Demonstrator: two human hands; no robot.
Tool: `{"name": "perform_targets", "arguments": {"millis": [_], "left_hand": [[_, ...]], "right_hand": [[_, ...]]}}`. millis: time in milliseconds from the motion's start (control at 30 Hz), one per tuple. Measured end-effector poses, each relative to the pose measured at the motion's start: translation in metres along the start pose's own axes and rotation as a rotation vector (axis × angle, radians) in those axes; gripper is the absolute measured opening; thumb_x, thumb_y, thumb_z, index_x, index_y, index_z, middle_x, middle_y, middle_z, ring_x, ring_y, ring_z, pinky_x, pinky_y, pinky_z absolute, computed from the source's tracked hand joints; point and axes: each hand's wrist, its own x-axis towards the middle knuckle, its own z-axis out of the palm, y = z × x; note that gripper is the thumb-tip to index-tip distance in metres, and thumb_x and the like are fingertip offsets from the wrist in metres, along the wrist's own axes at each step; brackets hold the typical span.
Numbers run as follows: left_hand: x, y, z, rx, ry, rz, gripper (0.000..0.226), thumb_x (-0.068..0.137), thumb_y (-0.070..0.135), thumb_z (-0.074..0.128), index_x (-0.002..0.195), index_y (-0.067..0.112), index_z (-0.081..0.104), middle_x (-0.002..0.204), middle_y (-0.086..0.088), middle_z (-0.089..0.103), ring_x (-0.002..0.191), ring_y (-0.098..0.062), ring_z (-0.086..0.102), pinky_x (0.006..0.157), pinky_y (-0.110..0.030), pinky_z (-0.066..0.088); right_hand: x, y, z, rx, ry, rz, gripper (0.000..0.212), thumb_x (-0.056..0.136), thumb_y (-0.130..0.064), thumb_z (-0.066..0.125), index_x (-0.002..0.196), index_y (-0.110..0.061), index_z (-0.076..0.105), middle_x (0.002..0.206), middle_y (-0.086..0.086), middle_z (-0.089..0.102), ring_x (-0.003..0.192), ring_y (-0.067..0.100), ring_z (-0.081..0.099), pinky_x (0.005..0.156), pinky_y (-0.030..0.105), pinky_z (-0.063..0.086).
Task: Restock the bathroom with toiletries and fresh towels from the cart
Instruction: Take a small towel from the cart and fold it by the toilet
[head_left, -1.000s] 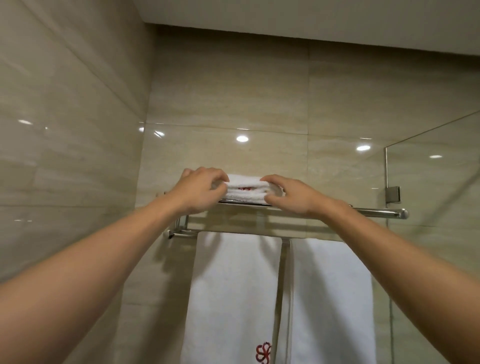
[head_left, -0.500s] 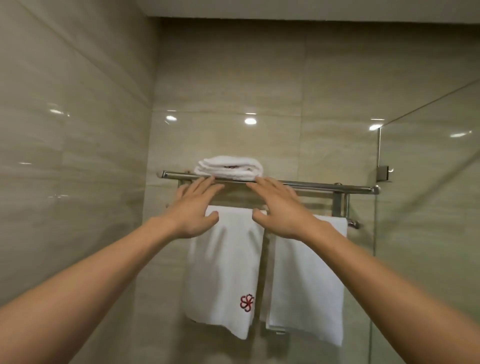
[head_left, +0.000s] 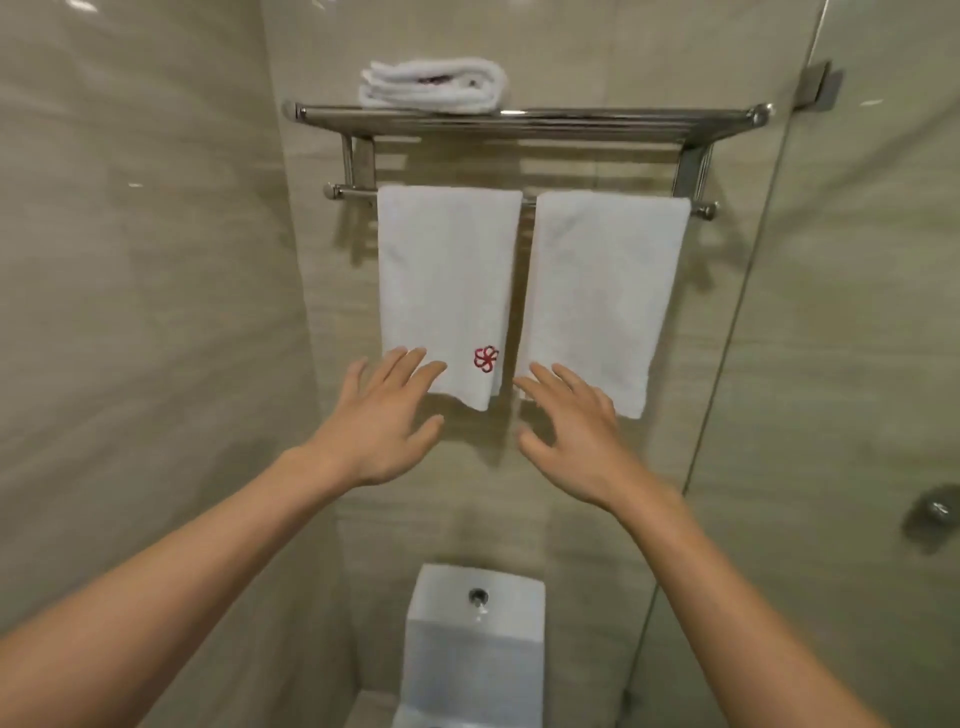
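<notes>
Dim, warm, even light from above and behind the camera. Soft shadows of the towel rack (head_left: 524, 122) and hanging towels (head_left: 447, 291) cast on the tiled wall (head_left: 130, 312). Faint glare streaks on the glass panel (head_left: 857, 312) at right. Mild softness overall; wide-angle bending along the edges.

Chrome rack (head_left: 524, 122) — folded towel (head_left: 434, 85) on top, left end

No readable text; perhaps a red flower emblem (head_left: 485, 359) on left hanging towel (head_left: 447, 280).
</notes>
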Motion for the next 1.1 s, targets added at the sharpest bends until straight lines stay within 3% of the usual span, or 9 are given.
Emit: {"name": "perform_targets", "arguments": {"millis": [233,367,467,600,700,800,933,1000,1100], "left_hand": [[-0.133,0.035,0.068,-0.026,-0.06,0.024,0.077,0.093,0.063,0.014,0.156,0.023,0.031,0.166,-0.002,0.025,0.156,-0.019,0.013,0.123,-0.055,0.003],[-0.215,0.052,0.104,-0.088,-0.161,0.024,0.073,0.097,0.063,0.016,0.153,0.022,0.035,0.16,-0.002,0.034,0.153,-0.02,0.018,0.121,-0.057,0.003],[-0.284,0.06,0.12,-0.151,-0.235,0.014,0.068,0.1,0.062,0.021,0.156,0.025,0.031,0.165,0.001,0.027,0.155,-0.017,0.012,0.123,-0.056,-0.001],[-0.365,0.063,0.126,-0.219,-0.325,-0.017,0.063,0.103,0.061,0.022,0.156,0.029,0.029,0.166,0.004,0.024,0.155,-0.016,0.01,0.123,-0.054,-0.004],[-0.411,0.07,0.129,-0.289,-0.341,0.006,0.062,0.102,0.06,0.024,0.154,0.027,0.035,0.165,0.002,0.028,0.155,-0.018,0.014,0.123,-0.053,-0.003],[-0.452,0.085,0.129,-0.345,-0.394,0.04,0.065,0.099,0.063,0.021,0.153,0.031,0.035,0.165,0.005,0.027,0.155,-0.016,0.013,0.123,-0.05,-0.004],[-0.492,0.11,0.123,-0.648,-0.419,0.069,0.058,0.098,0.062,0.029,0.147,0.036,0.044,0.16,0.015,0.034,0.152,-0.005,0.018,0.125,-0.041,0.006],[-0.508,0.119,0.12,-0.657,-0.398,0.11,0.052,0.1,0.058,0.034,0.147,0.037,0.044,0.16,0.017,0.034,0.152,-0.002,0.017,0.125,-0.041,0.008],[-0.535,0.13,0.117,-0.582,-0.442,0.108,0.05,0.103,0.054,0.038,0.151,0.037,0.038,0.164,0.013,0.027,0.154,-0.008,0.01,0.125,-0.044,0.003]], "right_hand": [[-0.151,-0.009,0.055,0.09,-0.14,0.191,0.059,0.098,-0.041,0.053,0.155,-0.032,0.037,0.168,-0.008,0.019,0.155,0.012,0.008,0.123,0.039,0.008],[-0.233,-0.039,0.087,0.083,-0.224,0.292,0.069,0.087,-0.05,0.041,0.153,-0.029,0.04,0.166,-0.006,0.024,0.154,0.014,0.014,0.12,0.035,0.013],[-0.292,-0.072,0.106,0.13,-0.266,0.386,0.065,0.091,-0.048,0.044,0.153,-0.028,0.04,0.165,-0.007,0.027,0.153,0.013,0.015,0.119,0.032,0.013],[-0.362,-0.113,0.124,0.158,-0.344,0.482,0.07,0.086,-0.057,0.039,0.151,-0.03,0.043,0.162,-0.008,0.033,0.153,0.013,0.02,0.121,0.036,0.015],[-0.411,-0.14,0.125,0.161,-0.331,0.537,0.056,0.098,-0.042,0.053,0.151,-0.029,0.043,0.162,-0.01,0.033,0.152,0.012,0.02,0.12,0.033,0.013],[-0.454,-0.169,0.122,0.178,-0.35,0.564,0.053,0.1,-0.037,0.054,0.151,-0.029,0.043,0.161,-0.01,0.034,0.152,0.012,0.021,0.12,0.034,0.012],[-0.504,-0.194,0.121,0.202,-0.36,0.628,0.058,0.093,-0.047,0.048,0.148,-0.03,0.047,0.158,-0.009,0.04,0.15,0.013,0.026,0.121,0.035,0.016],[-0.526,-0.199,0.12,0.206,-0.377,0.649,0.064,0.089,-0.053,0.042,0.148,-0.032,0.047,0.158,-0.011,0.04,0.15,0.013,0.027,0.121,0.036,0.017],[-0.554,-0.205,0.113,0.229,-0.398,0.632,0.055,0.096,-0.043,0.052,0.15,-0.031,0.045,0.159,-0.011,0.037,0.151,0.012,0.024,0.12,0.034,0.014]]}}
